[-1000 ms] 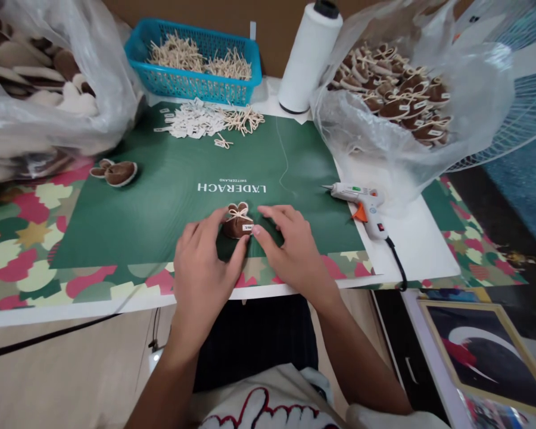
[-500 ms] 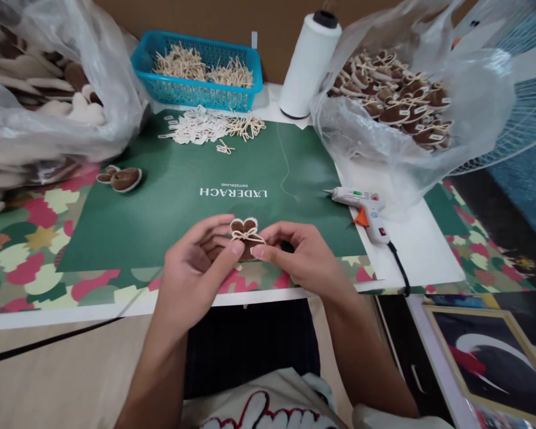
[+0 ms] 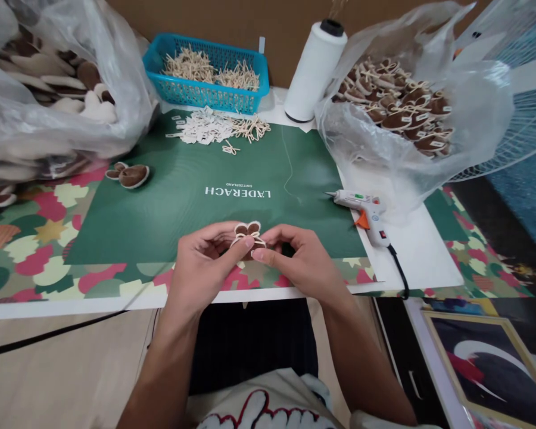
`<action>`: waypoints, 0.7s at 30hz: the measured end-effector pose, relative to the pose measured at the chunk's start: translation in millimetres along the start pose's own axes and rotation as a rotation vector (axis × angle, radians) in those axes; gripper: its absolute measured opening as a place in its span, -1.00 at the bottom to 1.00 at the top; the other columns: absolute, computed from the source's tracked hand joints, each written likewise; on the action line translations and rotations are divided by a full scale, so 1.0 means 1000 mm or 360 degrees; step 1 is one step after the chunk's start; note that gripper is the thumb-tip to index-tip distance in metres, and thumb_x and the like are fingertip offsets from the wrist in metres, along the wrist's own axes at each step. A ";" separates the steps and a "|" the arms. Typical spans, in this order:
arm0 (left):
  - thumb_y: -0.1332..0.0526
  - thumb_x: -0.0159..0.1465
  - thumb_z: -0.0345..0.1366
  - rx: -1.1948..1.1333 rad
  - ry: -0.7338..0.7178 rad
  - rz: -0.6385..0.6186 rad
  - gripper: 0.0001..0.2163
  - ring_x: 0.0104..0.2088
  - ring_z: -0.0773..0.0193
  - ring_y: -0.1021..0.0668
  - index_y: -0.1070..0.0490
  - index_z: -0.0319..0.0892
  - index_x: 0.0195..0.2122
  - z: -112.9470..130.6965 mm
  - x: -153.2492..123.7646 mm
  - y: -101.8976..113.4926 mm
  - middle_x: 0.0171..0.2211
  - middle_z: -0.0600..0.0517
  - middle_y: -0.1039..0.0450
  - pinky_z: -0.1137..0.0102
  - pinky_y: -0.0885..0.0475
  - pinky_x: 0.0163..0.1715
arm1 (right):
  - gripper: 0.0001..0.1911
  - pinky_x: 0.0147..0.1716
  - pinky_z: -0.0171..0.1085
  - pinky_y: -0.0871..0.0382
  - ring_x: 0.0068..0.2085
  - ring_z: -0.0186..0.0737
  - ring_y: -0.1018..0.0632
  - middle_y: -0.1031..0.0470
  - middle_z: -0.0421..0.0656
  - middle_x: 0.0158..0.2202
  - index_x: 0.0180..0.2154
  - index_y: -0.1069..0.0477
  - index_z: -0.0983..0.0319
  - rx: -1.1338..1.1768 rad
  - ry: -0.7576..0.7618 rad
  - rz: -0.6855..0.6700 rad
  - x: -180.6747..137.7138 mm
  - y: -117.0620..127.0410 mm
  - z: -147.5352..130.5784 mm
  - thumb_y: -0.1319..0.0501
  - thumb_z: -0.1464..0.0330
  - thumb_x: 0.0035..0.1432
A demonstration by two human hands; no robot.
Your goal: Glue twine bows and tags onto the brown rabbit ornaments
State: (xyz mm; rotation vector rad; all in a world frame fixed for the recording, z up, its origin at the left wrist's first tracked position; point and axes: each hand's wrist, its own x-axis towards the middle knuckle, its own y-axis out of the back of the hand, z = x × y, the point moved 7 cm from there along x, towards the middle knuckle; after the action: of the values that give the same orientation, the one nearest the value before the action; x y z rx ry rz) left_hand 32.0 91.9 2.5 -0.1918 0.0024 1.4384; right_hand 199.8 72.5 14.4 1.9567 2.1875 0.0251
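Between both hands, above the table's front edge, is a small brown plush piece [image 3: 242, 230] with two cream-edged ear shapes and a cream string bow [image 3: 258, 239] across it. My left hand [image 3: 205, 257] is closed on its left side, thumb pressed over the middle of the bow. From the other side my right hand [image 3: 301, 259] pinches the lower right edge between thumb and fingers. Fingers hide much of the lower body of the piece. A similar brown plush piece [image 3: 134, 176], with no bow visible, lies on the green sheet [image 3: 178, 220] to the left.
At the back stand a blue basket [image 3: 205, 98] of string bows and a white thread cone [image 3: 315, 71]. White tags [image 3: 205, 127] lie in front of it. Plastic bags of plush pieces flank the sheet, left [image 3: 129, 113] and right [image 3: 366, 137]. A corded glue gun [image 3: 366, 211] lies right.
My left thumb has moved up and over the bow, covering its knot. My right hand keeps its pinch. The view has shifted slightly.
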 end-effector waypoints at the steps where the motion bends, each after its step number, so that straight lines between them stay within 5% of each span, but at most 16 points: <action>1: -0.55 0.17 -0.14 -0.0010 0.0005 -0.0052 -0.71 -0.25 0.17 -0.71 -0.71 -0.13 -0.12 0.001 0.000 -0.001 -0.23 -0.06 -0.72 0.32 -0.67 -0.21 | -0.80 -0.33 -0.29 -0.34 -0.37 -0.33 -0.44 -0.59 -0.24 -0.37 -0.30 -0.63 0.18 0.0004 -0.0002 0.0014 0.000 0.001 0.001 -0.45 0.19 0.15; 4: -0.55 0.18 -0.17 -0.0072 -0.0001 -0.0226 -0.60 -0.10 0.11 -0.73 -0.66 -0.12 0.04 0.001 -0.002 -0.004 -0.09 -0.11 -0.71 0.25 -0.66 0.00 | -0.77 -0.34 -0.29 -0.33 -0.38 -0.33 -0.44 -0.59 -0.24 -0.39 -0.28 -0.66 0.18 0.0029 0.0006 0.0058 0.000 0.003 0.004 -0.48 0.16 0.13; 8: -0.54 0.19 -0.26 -0.0082 -0.0027 -0.0263 -0.60 -0.03 0.09 -0.72 -0.63 -0.12 0.06 -0.002 -0.003 0.002 -0.03 -0.14 -0.70 0.32 -0.67 -0.07 | -0.75 -0.33 -0.26 -0.36 -0.38 -0.29 -0.49 -0.68 -0.20 -0.35 -0.26 -0.71 0.18 0.0054 -0.0045 0.0074 -0.001 0.002 0.009 -0.50 0.15 0.11; 11: -0.53 0.20 -0.26 -0.0112 -0.0024 -0.0214 -0.64 -0.02 0.11 -0.73 -0.64 -0.13 0.03 -0.006 -0.001 0.006 -0.02 -0.14 -0.70 0.34 -0.68 -0.08 | -0.73 -0.10 -0.17 -0.49 -0.19 -0.15 -0.66 -0.75 -0.16 -0.20 -0.18 -0.73 0.14 0.0121 -0.0030 0.0007 0.000 0.002 0.009 -0.45 0.12 0.18; 15: -0.56 0.17 -0.25 -0.0151 -0.0028 -0.0134 -0.62 -0.04 0.14 -0.73 -0.63 -0.15 0.00 -0.009 0.002 0.008 -0.03 -0.13 -0.71 0.30 -0.66 0.04 | -0.70 0.21 -0.05 -0.43 0.12 -0.06 -0.66 -0.74 -0.16 -0.02 -0.02 -0.71 0.09 0.0106 0.0082 -0.0156 0.000 -0.001 0.005 -0.29 0.13 0.37; 18: -0.57 0.14 -0.19 -0.0109 -0.0015 -0.0087 -0.61 -0.08 0.16 -0.73 -0.62 -0.15 -0.02 -0.009 0.004 0.011 -0.06 -0.12 -0.71 0.32 -0.66 0.02 | -0.65 0.16 -0.07 -0.46 0.06 -0.07 -0.67 -0.73 -0.12 -0.02 0.00 -0.69 0.14 0.0058 0.0075 -0.0089 -0.002 -0.005 0.007 -0.32 0.10 0.34; 21: -0.57 0.13 -0.13 -0.0007 -0.0054 -0.0110 -0.58 -0.12 0.18 -0.73 -0.61 -0.13 -0.02 -0.008 0.006 0.014 -0.11 -0.11 -0.71 0.37 -0.66 -0.04 | -0.63 -0.11 -0.17 -0.51 -0.20 -0.16 -0.65 -0.72 -0.12 -0.20 -0.11 -0.68 0.21 0.0044 0.0036 0.0019 -0.001 -0.003 0.008 -0.39 0.06 0.23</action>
State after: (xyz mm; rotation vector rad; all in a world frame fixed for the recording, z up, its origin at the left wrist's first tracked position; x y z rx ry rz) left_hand 20.4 98.5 -7.7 -0.1694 -0.0346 1.3729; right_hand 198.0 69.8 6.0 1.9939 2.2020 0.0191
